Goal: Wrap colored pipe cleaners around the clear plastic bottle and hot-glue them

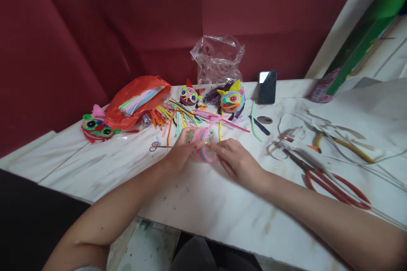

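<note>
My left hand [184,147] is closed around the left side of a clear round form wrapped in pink and mint pipe cleaners [202,146]. On its right side, the fingertips of my right hand [233,159] pinch at the edge; exactly what lies under them is hidden. A loose pink pipe cleaner [216,125] rises from its top. Just behind it lies a pile of loose pipe cleaners [178,116] in many colours. Small scissors [159,147] lie left of my left hand.
Animal heads of pipe cleaner [98,127] stand at the far left and back. A red bag [136,97], clear plastic bag [219,59] and phone [267,87] are behind. At right lie a hot glue gun [294,136], red-handled scissors [333,184], pliers [349,148] and cords.
</note>
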A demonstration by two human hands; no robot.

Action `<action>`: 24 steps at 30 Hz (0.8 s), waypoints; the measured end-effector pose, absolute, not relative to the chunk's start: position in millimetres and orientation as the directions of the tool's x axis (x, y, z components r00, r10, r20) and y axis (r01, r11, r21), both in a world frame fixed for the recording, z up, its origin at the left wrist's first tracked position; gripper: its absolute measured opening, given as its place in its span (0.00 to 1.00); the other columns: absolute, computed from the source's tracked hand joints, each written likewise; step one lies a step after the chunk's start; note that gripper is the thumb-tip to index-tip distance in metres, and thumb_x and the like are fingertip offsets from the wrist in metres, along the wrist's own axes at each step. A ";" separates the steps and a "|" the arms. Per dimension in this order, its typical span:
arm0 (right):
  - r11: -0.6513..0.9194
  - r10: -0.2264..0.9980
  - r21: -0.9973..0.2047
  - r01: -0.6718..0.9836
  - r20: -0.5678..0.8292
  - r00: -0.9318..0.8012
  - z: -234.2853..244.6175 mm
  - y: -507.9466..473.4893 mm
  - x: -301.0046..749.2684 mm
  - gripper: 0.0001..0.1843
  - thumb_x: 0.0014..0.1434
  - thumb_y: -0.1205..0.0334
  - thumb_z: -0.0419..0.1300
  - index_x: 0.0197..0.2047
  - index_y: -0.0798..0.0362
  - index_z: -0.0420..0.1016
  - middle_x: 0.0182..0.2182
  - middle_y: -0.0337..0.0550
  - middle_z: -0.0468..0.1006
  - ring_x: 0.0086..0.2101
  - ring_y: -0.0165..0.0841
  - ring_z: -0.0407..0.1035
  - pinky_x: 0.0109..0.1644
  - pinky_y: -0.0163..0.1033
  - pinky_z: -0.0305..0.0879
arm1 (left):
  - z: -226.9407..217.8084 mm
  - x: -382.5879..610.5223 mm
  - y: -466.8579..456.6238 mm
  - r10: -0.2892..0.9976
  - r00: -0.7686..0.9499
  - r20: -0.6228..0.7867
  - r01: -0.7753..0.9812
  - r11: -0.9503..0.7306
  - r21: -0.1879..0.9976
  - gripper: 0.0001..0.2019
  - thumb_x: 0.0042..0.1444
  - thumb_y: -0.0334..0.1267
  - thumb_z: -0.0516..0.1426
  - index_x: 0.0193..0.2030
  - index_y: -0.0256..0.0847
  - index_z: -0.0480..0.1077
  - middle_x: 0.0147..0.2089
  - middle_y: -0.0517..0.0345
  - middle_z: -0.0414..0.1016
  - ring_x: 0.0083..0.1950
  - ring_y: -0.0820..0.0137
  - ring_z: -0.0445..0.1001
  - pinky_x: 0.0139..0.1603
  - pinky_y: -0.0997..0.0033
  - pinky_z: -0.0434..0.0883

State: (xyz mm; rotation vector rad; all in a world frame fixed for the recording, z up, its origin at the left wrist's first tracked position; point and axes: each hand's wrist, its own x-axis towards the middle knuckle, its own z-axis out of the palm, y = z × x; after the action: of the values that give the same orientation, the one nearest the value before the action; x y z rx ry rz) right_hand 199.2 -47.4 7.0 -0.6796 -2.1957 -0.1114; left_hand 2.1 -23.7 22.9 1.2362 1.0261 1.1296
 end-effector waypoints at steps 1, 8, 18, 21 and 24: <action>0.842 0.438 -0.121 0.526 0.723 -0.535 6.7 -47.6 199.0 0.18 0.65 0.70 0.48 0.55 0.53 0.70 0.36 0.50 0.75 0.36 0.37 0.69 0.38 0.43 0.67 | 22.5 1.8 -23.9 0.988 0.154 0.030 -0.049 -0.023 0.999 0.27 0.43 0.42 0.67 0.49 0.45 0.62 0.42 0.61 0.71 0.40 0.70 0.71 0.42 0.70 0.67; 0.836 0.443 -0.102 0.538 0.705 -0.554 10.2 -47.7 200.9 0.19 0.64 0.73 0.48 0.54 0.55 0.71 0.36 0.50 0.75 0.36 0.37 0.68 0.36 0.42 0.65 | 20.2 1.8 -25.4 0.987 0.147 0.060 0.022 -0.064 0.998 0.27 0.43 0.42 0.66 0.50 0.45 0.62 0.43 0.61 0.69 0.40 0.71 0.70 0.40 0.73 0.66; 0.858 0.390 -0.050 0.512 0.713 -0.584 0.8 -43.2 202.8 0.18 0.66 0.72 0.46 0.54 0.55 0.70 0.43 0.54 0.74 0.42 0.39 0.68 0.43 0.45 0.68 | 19.4 2.5 -23.6 0.985 0.159 0.059 0.020 -0.063 0.998 0.29 0.42 0.43 0.67 0.50 0.45 0.60 0.40 0.62 0.69 0.38 0.71 0.70 0.40 0.71 0.67; 0.842 0.424 -0.102 0.530 0.733 -0.532 -0.2 -43.8 200.3 0.17 0.64 0.71 0.48 0.53 0.54 0.70 0.41 0.53 0.74 0.40 0.39 0.68 0.40 0.45 0.68 | 18.4 1.9 -23.6 0.985 0.163 0.059 0.037 -0.065 0.997 0.28 0.43 0.43 0.66 0.50 0.45 0.60 0.39 0.62 0.69 0.37 0.71 0.69 0.37 0.72 0.66; 0.851 0.409 -0.119 0.511 0.762 -0.502 4.7 -45.3 200.2 0.15 0.64 0.71 0.50 0.51 0.52 0.70 0.40 0.51 0.74 0.39 0.38 0.68 0.39 0.44 0.69 | 18.3 1.7 -24.1 0.986 0.148 0.073 0.056 -0.082 0.995 0.30 0.42 0.43 0.67 0.51 0.45 0.61 0.40 0.61 0.70 0.38 0.69 0.70 0.38 0.71 0.67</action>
State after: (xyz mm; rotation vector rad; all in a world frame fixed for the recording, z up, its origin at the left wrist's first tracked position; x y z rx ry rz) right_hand 200.2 -45.3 4.7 -0.6665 -2.1652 -0.1523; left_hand 1.7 -24.1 18.3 1.3773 1.1070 1.1258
